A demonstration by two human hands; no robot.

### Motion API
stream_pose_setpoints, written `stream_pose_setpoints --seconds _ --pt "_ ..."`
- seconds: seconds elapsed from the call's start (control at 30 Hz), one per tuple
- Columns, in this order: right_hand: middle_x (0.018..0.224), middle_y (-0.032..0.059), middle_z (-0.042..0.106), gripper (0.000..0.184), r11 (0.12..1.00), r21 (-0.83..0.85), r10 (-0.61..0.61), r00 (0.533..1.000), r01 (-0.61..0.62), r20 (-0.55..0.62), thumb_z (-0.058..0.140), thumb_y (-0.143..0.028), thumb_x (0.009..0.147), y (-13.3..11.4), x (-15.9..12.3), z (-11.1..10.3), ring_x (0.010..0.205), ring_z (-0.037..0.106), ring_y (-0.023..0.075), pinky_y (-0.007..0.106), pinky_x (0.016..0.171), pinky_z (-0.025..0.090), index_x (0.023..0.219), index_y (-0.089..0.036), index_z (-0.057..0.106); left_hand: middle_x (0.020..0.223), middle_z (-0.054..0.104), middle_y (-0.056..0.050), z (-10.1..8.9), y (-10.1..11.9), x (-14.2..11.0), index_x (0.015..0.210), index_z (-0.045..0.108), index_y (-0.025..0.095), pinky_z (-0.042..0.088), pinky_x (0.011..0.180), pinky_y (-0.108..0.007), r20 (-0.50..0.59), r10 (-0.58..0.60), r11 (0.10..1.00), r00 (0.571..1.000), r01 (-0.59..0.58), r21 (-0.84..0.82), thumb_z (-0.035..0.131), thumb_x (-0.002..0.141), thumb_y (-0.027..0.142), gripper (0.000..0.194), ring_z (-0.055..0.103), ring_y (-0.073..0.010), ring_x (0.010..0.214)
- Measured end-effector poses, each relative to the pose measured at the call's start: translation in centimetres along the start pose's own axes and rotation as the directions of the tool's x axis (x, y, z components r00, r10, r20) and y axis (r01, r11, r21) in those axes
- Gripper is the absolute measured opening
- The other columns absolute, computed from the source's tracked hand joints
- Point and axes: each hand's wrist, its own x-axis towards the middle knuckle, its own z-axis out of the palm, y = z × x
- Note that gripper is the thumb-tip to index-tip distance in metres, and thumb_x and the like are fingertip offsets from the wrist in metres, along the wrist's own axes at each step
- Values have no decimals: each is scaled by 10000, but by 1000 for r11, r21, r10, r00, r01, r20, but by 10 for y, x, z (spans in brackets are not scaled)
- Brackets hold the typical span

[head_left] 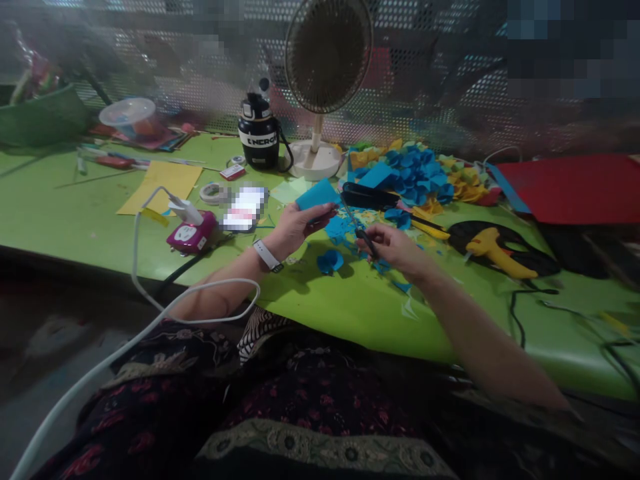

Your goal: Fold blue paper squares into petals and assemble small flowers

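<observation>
Between the thumb and fingers of my left hand (299,230) is a folded piece of blue paper (318,199), held above the green table (280,293). My right hand (395,248) is closed on the dark handles of a pair of scissors (367,241). The scissor blades point up and left, close to the blue paper, and I cannot tell whether they touch it. Small blue and yellow paper scraps (343,230) lie under both hands. A curled blue paper piece (330,261) rests on the table nearer to me.
Behind stand a fan (315,160) and a black bottle (258,137). A heap of blue paper petals (417,167) lies back right, a yellow glue gun (500,253) right. At left are a phone (245,208), a purple socket block (191,233) and a white cable (135,253) crossing my left arm.
</observation>
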Motion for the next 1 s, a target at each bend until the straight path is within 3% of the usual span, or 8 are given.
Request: stream_pose_setpoints --seconds 0.33,0.57,1.0 --pt "682 -30 583 594 998 -33 -52 998 51 -24 884 -633 498 -5 -4 8 595 493 116 277 555 387 770 -214 562 959 788 -120 4 0 -9 875 746 125 576 863 -326 54 13 998 998 -16 56 881 648 235 286 750 -199 851" --pt "674 -37 555 607 998 -35 -55 998 53 -42 885 -640 481 -4 -5 8 601 479 116 278 556 375 759 -215 553 912 782 -110 4 -3 -8 876 740 109 568 918 -361 62 21 999 998 -23 23 881 646 198 284 743 -182 800" --pt "658 -46 510 591 995 -67 -70 997 67 -37 865 -650 520 0 -5 9 600 434 117 279 544 326 763 -221 540 857 771 -97 7 -1 -12 840 741 96 581 861 -327 62 18 1000 998 -19 18 909 599 218 318 726 -163 747"
